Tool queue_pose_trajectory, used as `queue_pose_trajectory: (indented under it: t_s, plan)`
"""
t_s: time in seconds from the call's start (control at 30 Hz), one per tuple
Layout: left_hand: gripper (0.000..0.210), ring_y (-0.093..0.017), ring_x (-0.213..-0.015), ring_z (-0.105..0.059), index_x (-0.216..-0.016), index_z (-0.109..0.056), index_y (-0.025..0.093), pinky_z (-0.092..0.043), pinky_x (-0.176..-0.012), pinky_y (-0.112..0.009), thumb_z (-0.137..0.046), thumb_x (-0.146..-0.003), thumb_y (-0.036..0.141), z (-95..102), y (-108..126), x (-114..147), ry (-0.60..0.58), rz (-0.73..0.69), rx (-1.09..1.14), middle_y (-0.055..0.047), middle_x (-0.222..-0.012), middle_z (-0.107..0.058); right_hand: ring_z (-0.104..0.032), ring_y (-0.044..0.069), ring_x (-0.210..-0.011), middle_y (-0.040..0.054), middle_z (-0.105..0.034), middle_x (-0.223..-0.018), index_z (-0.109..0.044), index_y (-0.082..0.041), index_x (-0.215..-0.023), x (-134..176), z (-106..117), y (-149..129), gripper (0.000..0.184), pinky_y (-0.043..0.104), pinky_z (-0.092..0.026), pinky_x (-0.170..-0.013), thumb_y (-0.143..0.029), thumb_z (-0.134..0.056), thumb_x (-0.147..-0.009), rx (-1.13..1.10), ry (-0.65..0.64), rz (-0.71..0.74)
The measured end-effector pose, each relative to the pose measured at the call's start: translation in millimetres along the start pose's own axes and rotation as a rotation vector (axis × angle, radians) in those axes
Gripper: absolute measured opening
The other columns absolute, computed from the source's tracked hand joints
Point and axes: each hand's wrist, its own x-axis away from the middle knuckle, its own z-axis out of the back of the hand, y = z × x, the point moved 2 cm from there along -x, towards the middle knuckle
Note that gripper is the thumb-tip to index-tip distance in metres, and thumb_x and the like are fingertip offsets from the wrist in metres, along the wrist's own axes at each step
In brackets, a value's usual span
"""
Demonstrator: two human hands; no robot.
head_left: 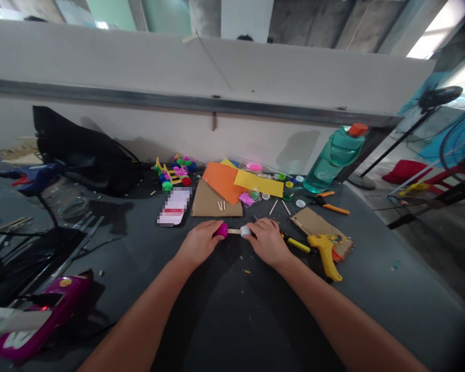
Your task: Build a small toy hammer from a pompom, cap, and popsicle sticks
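Note:
My left hand [200,241] is closed on a magenta bottle cap [222,230]. Opposite it, the fingers of my right hand [268,241] grip a white bottle cap [245,231]. A short pale wooden stick [234,231] spans the gap between the two caps, low over the dark table [232,305]. Just beyond my hands lies a piece of cardboard [205,201] with several short stick pieces [221,205] on it. Two longer sticks [279,207] rest near my right fingers. How the stick joins each cap is hidden by my fingers.
To the right are a yellow glue gun [326,253], cardboard [308,221], orange-handled pliers [333,207] and a teal bottle [331,160]. Orange paper [225,181], yellow paper [259,183] and loose caps lie behind. A phone [174,206] and purple power strip [58,310] are on the left.

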Motion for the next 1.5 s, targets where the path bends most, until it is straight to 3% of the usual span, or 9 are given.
queue_pose_trajectory:
  t_s: [1.5]
  plan:
    - [0.029,-0.020,-0.101,-0.061,-0.109,-0.060,0.024,-0.048,-0.091,-0.034,-0.058,-0.080,0.025,-2.0,-3.6,-6.9,-0.017,-0.049,-0.031,-0.003,-0.109,-0.066,-0.048,0.021,-0.095,0.0051,-0.062,-0.086,-0.061,-0.019,-0.093,-3.4,-1.8,-0.8,0.012,0.031,-0.030,-0.082,-0.024,-0.059,-0.082,0.007,-0.016,-0.002]
